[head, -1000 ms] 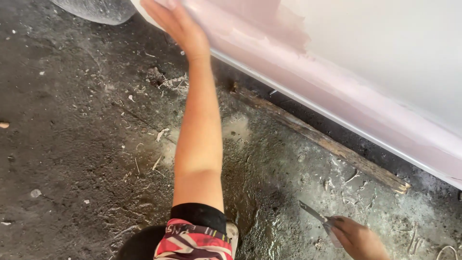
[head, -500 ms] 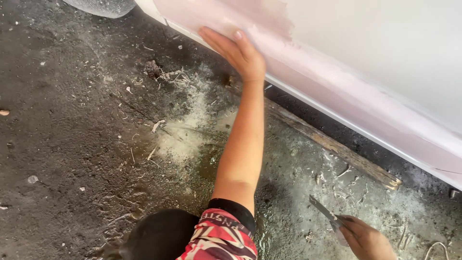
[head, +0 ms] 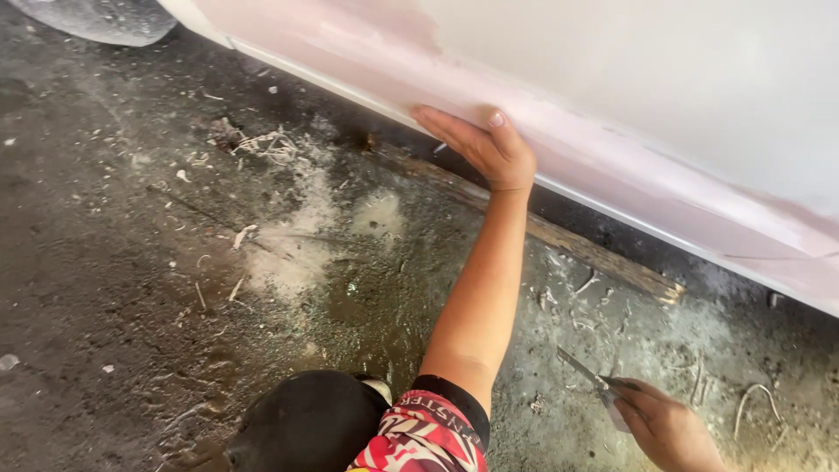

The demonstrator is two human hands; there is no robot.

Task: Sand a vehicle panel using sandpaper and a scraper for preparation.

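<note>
One view is given, from the head camera. At centre top, the left hand is laid flat against the lower edge of a pink-primed car body panel, which runs from the upper left to the right edge of the frame; its grip is spread, fingers apart and closed on nothing. At the lower right, the right hand is kept low over the concrete floor, its grip clamped on the handle of a putty knife whose blade is pointed up and left, well apart from the panel. A wooden strip is seen lying under the panel, among shavings and pale dust. The surface appears to be checked by touch while the blade is held idle. Any stroke of the blade would call for it to be raised to the panel beside the left hand.
</note>
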